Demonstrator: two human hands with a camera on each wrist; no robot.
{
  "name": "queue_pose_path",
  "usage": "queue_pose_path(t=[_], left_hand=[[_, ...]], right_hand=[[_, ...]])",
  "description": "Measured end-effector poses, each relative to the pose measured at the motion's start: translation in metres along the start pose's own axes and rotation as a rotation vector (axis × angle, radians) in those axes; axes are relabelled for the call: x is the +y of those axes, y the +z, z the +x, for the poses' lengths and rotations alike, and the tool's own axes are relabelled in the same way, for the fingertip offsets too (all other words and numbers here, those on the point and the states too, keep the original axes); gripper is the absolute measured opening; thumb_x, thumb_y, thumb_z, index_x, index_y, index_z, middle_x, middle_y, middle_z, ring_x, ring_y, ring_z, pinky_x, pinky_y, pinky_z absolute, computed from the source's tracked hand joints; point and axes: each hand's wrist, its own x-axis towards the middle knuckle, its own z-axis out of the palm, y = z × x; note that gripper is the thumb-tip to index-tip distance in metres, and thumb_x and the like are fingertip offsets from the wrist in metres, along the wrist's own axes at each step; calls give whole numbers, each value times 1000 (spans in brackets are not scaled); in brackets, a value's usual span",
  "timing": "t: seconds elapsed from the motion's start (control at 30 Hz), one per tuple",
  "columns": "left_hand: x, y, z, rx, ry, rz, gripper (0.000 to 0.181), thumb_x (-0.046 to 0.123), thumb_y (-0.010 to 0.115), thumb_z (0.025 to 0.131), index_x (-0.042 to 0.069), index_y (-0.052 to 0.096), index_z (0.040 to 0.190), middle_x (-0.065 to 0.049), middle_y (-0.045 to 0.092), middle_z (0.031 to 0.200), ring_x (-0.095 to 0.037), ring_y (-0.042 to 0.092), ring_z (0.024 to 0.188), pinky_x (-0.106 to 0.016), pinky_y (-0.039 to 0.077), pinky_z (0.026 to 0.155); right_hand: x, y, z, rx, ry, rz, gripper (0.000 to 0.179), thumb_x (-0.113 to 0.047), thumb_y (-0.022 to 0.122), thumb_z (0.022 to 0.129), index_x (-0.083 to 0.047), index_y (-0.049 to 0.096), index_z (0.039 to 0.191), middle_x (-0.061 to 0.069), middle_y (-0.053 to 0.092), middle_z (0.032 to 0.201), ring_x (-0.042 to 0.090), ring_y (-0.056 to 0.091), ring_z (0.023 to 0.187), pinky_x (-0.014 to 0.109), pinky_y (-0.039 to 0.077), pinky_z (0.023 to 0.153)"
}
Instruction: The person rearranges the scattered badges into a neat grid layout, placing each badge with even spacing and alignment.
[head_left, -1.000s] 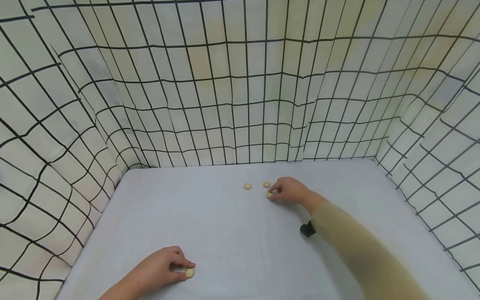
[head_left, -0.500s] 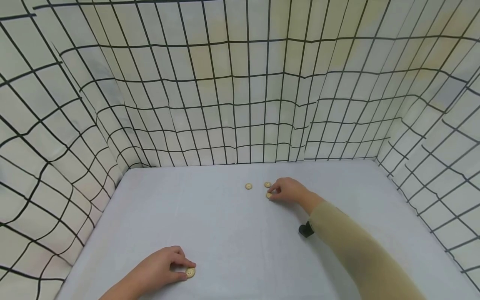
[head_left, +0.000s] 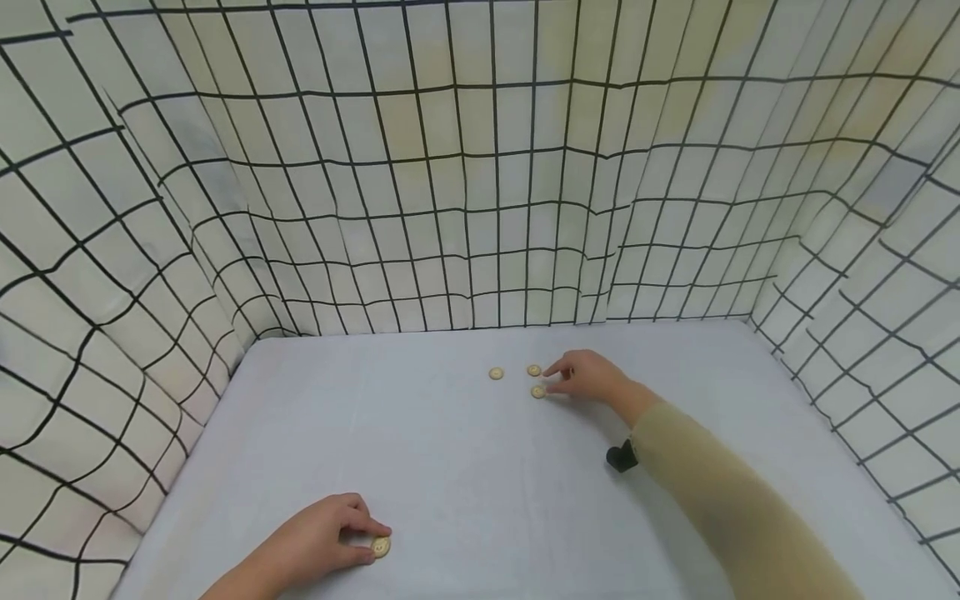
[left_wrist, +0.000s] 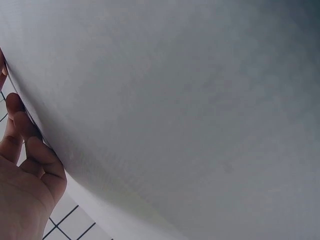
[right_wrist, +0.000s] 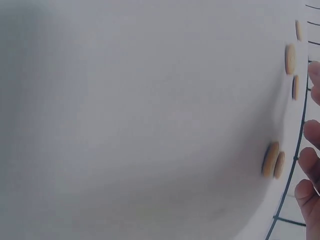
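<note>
In the head view my left hand (head_left: pixel 326 533) pinches a round, pale yellow button (head_left: pixel 381 547) between thumb and finger near the table's front. At the far side my right hand (head_left: pixel 588 377) hovers with thumb and index finger parted, right beside another button (head_left: pixel 538 392). A further button (head_left: pixel 533 370) lies just behind that one, close to the index fingertip. To their left sits one more, a flat button (head_left: pixel 497 373). The right wrist view shows several buttons edge-on, among them a thick one (right_wrist: pixel 270 159), with the right fingers (right_wrist: pixel 310 165) at its edge. The left wrist view hides the held button.
A white cloth-covered table (head_left: pixel 450 467) spreads beneath both hands. Pale fabric walls with dark grid lines (head_left: pixel 465 208) enclose it at the back and both sides. A black wrist-worn device (head_left: pixel 622 456) hangs below the right sleeve (head_left: pixel 720 492).
My right thumb and finger have let go of the button and drawn slightly right, leaving it flat on the table. The left hand keeps its pinch in the same place.
</note>
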Motion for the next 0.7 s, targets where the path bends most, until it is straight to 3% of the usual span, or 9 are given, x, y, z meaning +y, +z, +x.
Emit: queue_pose_path(t=[0.37, 0.7], left_hand=[[2, 1, -2, 12, 4, 15, 30, 43, 78, 83, 30, 78, 109, 22, 55, 90, 2, 49, 82, -24, 45, 72], [2, 1, -2, 3, -1, 20, 29, 44, 78, 83, 31, 78, 109, 22, 54, 90, 2, 49, 81, -25, 45, 71]], right_hand=[[30, -15, -21, 35, 42, 72, 32, -38, 76, 87, -23, 75, 116, -1, 60, 86, 19, 51, 83, 34, 43, 70], [48, -15, -29, -12, 106, 129, 35, -37, 79, 84, -22, 75, 115, 0, 63, 100, 20, 54, 93, 39, 45, 80]])
